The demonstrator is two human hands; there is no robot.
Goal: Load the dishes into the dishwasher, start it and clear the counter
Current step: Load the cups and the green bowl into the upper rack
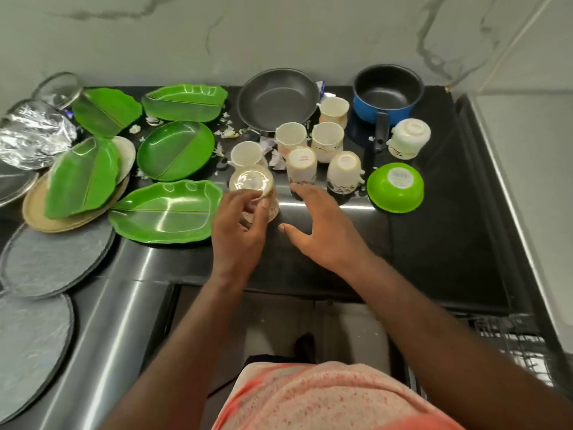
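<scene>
Inspecting the counter point(434, 237), we note the left hand point(238, 226) gripping a tilted, base-up cup point(252, 183) beside a green leaf plate point(164, 212) and the right hand point(325, 231) spread empty, and we judge it may topple the crowded cups point(301, 166) nearby.

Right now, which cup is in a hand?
The bottom-up cup at the left front of the group, next to the nearest green plate. The left hand grips it; the other cups stand unheld on the counter.
</scene>
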